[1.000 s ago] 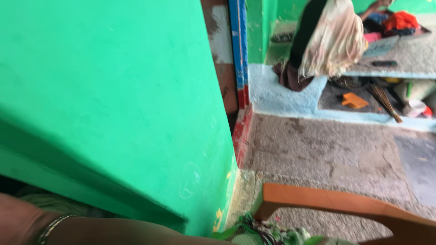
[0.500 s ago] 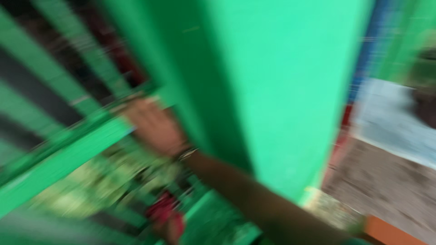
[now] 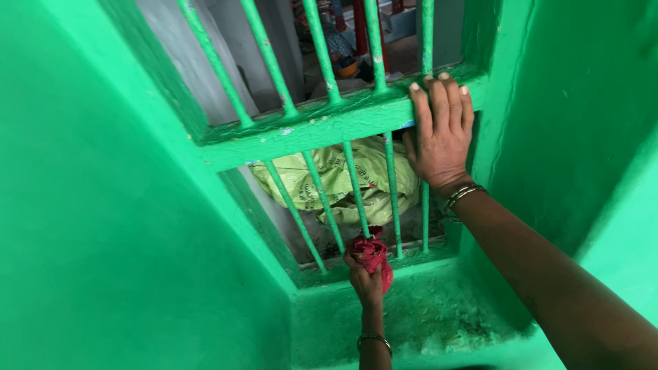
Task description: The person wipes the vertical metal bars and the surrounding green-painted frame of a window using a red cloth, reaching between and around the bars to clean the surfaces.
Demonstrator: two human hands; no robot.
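Green paint is covering everything close by in the head view: the deep window recess, its rough sill and the barred green metal window grille with its thick horizontal crossbar.

The left hand is reaching up from the bottom edge, a thin metal bangle showing on its wrist, and its fingers are clamping together around a crumpled dark red cloth. The cloth is pressing against the lower end of one slanted bar, just above the sill.

The right hand is coming in from the lower right on a long bare arm, bangles sitting at the wrist. It is lying flat with fingers stretched out and close together, fingertips resting on the crossbar near the right side of the grille; it is not clenching around anything.

Behind the lower bars, a bulging yellow-green woven plastic sack is lying outside the window, between the two hands. Beyond the upper bars, blurred red and blue shapes are showing, too unclear to identify.
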